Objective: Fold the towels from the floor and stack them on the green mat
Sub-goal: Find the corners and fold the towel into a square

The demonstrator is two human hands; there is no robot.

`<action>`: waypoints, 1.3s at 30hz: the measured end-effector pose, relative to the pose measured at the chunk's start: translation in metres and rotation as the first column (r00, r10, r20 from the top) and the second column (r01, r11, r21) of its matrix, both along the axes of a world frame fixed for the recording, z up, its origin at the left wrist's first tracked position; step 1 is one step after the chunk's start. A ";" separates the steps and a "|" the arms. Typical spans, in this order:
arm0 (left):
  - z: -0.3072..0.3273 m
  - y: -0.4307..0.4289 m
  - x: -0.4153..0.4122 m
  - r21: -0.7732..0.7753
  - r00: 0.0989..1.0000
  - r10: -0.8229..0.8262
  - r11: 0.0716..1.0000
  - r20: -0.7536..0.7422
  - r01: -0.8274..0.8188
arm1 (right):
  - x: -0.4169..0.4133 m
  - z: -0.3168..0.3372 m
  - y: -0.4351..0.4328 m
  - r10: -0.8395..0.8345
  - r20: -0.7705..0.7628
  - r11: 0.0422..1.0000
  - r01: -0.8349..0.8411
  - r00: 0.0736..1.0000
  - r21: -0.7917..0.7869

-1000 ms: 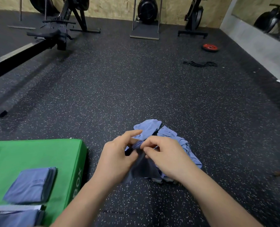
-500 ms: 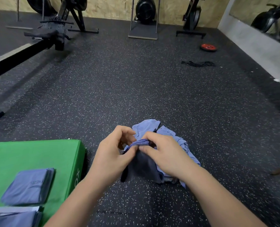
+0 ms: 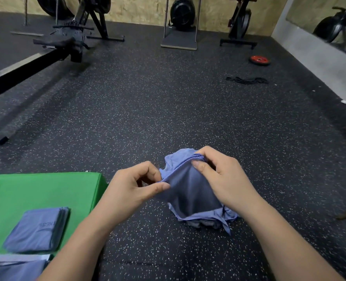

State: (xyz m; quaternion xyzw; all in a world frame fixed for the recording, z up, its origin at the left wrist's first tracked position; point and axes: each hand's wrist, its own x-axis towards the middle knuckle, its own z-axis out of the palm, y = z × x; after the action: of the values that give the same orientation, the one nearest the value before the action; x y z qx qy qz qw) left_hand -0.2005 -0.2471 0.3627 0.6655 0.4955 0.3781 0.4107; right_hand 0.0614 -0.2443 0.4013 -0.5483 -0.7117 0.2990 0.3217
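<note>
Cloth fills the middle of the head view: a blue towel (image 3: 190,191) hangs between both hands above the speckled black floor (image 3: 168,108). The left hand (image 3: 135,185) pinches the towel's upper edge between thumb and forefinger, the other fingers curled in behind. The right hand (image 3: 222,179) sits higher and farther out, with thumb and fingertips pinching a bunched part of the same edge. The hem runs between the two grips, sloping up from the left hand to the right. Below that line the towel drapes down in a dark, shaded sheet, and its lower part touches a small crumpled heap of towels (image 3: 208,223) on the floor just beneath the right wrist. How many pieces the heap holds cannot be told.

The green mat (image 3: 46,189) lies on the floor to the left, its right edge just beside the left forearm and apart from the held towel. On it, near that right edge, rests a folded towel (image 3: 38,230), squared and flat. A second folded towel (image 3: 16,270) shows closer in, cut off by the frame's lower left corner, with a pale strip between the two.

Farther back on the floor stand a rowing machine (image 3: 46,53) at the left, a red weight plate (image 3: 259,60) and a black band (image 3: 247,80) at the right, all well apart from the hands.
</note>
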 end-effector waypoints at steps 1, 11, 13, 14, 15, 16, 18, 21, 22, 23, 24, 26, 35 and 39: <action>0.000 -0.001 0.001 -0.031 1.000 -0.019 0.999 0.014 0.019 | 0.000 0.001 -0.001 -0.002 -0.009 1.000 0.002 1.000 -0.008; 0.003 -0.007 0.005 -0.127 0.979 -0.158 0.982 -0.131 0.141 | -0.001 0.002 -0.002 0.010 -0.013 1.000 -0.010 1.000 -0.017; 0.003 -0.007 0.005 -0.068 0.976 -0.099 0.994 -0.194 0.087 | 0.001 0.001 -0.001 0.009 -0.011 1.000 -0.009 1.000 -0.017; 0.003 -0.006 0.004 -0.038 0.973 -0.078 0.997 -0.216 0.071 | 0.003 0.001 0.000 0.011 -0.007 1.000 -0.011 1.000 -0.016; 0.002 -0.005 0.003 -0.014 0.971 -0.065 0.998 -0.231 0.063 | 0.003 0.001 0.000 0.015 -0.002 1.000 -0.015 1.000 -0.015; 0.002 -0.003 0.001 0.007 0.969 -0.055 0.998 -0.242 0.058 | 0.004 0.001 0.000 0.021 0.001 1.000 -0.021 1.000 -0.014; 0.001 0.000 -0.002 0.047 0.965 -0.022 0.998 -0.261 0.036 | 0.006 0.003 0.001 0.041 0.012 0.999 -0.041 0.999 -0.008; 0.002 0.005 -0.011 0.069 0.967 0.027 0.998 -0.252 -0.010 | 0.010 0.005 0.001 0.073 0.042 0.997 -0.072 0.996 -0.022; 0.003 0.006 -0.014 0.050 0.974 0.029 0.999 -0.226 -0.018 | 0.012 0.006 0.001 0.083 0.052 0.996 -0.081 0.995 -0.041; 0.004 0.006 -0.016 0.017 0.982 0.025 1.000 -0.188 -0.023 | 0.013 0.007 0.001 0.092 0.060 0.994 -0.088 0.994 -0.059; 0.005 0.007 -0.018 -0.015 0.991 0.022 1.000 -0.135 -0.024 | 0.014 0.007 0.001 0.098 0.067 0.993 -0.093 0.993 -0.072; 0.009 0.007 -0.020 -0.049 0.999 0.036 0.998 0.005 -0.036 | 0.015 0.008 0.002 0.094 0.079 0.993 -0.088 0.992 -0.079; 0.022 -0.001 -0.005 -0.065 0.949 0.055 0.997 0.311 -0.036 | 0.008 0.003 -0.002 0.122 0.202 0.969 -0.073 0.972 -0.234; 0.016 -0.003 0.004 -0.092 0.971 -0.022 0.995 0.239 0.045 | -0.019 -0.003 -0.013 0.223 0.208 0.949 -0.163 0.952 -0.270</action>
State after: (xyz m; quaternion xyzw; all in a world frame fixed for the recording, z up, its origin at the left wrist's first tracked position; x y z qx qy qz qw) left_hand -0.1968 -0.2505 0.3785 0.6030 0.4494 0.4234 0.5052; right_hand 0.0424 -0.2571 0.3988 -0.5433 -0.7520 0.3490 0.1324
